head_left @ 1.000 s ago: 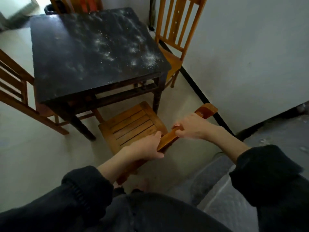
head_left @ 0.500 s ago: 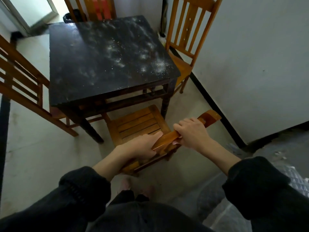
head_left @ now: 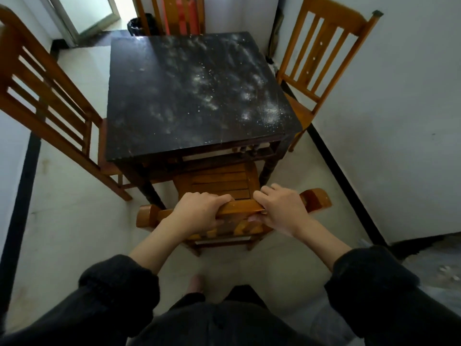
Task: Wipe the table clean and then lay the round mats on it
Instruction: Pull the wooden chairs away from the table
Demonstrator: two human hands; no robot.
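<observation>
A square black table [head_left: 154, 101] stands ahead of me, its top dusted with white powder, thickest toward the right front corner. A wooden chair [head_left: 222, 181] sits at the table's near side, its slatted seat partly under the tabletop. My left hand [head_left: 199, 212] grips the chair's top rail from above. My right hand [head_left: 279, 209] grips the same rail just to the right, fingers curled over it. No round mats or cloth are in view.
Three more wooden chairs surround the table: one at the left [head_left: 47, 96], one at the right [head_left: 321, 51], one behind [head_left: 172, 16]. A dark bin [head_left: 138, 23] stands at the back. A white wall with a black skirting runs along the right.
The chair has swung from angled to square with the table and slid in under it. Both hands kept their grip on the top rail, and my view turned to face the table.
</observation>
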